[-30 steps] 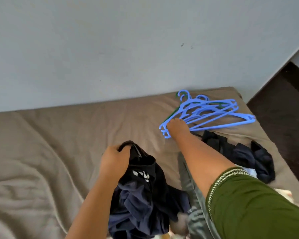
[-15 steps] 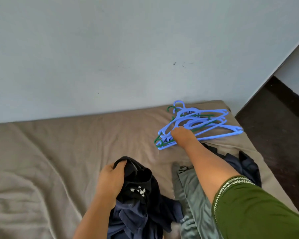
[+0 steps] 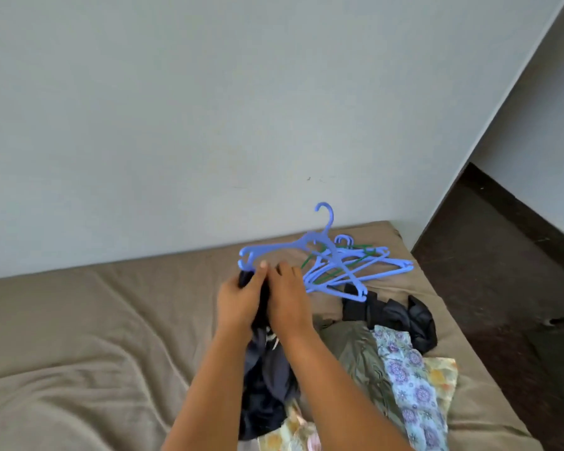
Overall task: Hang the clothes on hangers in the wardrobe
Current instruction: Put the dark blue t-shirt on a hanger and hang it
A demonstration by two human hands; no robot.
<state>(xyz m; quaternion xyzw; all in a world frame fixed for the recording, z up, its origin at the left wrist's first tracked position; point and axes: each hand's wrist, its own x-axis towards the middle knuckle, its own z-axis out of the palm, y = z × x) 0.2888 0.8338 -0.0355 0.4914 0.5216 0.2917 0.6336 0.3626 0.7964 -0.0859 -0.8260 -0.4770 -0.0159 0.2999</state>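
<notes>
I see the bed (image 3: 79,336) with a wrinkled tan sheet running along the grey wall (image 3: 176,109). Left side of the bed is bare sheet. Mid-bed, left hand (image 3: 238,301) grips the top of a dark navy garment (image 3: 264,379), fingers curled round the fabric, thumb up by the hanger arm. The garment hangs down between both forearms to the bed's near edge. Right hand (image 3: 287,304) sits just beside the left, fingers curled over the same fabric; whether it also pinches the hanger I cannot tell. A blue hanger (image 3: 287,247) is lifted above the hands, hook up, its left end at the garment top. Right of that, the pile of blue and green hangers (image 3: 355,268) lies at the bed's far right corner. Below it, toward the right edge: black clothes (image 3: 388,312), an olive garment (image 3: 355,353), a floral cloth (image 3: 414,392). Dark floor (image 3: 502,304) is beyond the right edge.
</notes>
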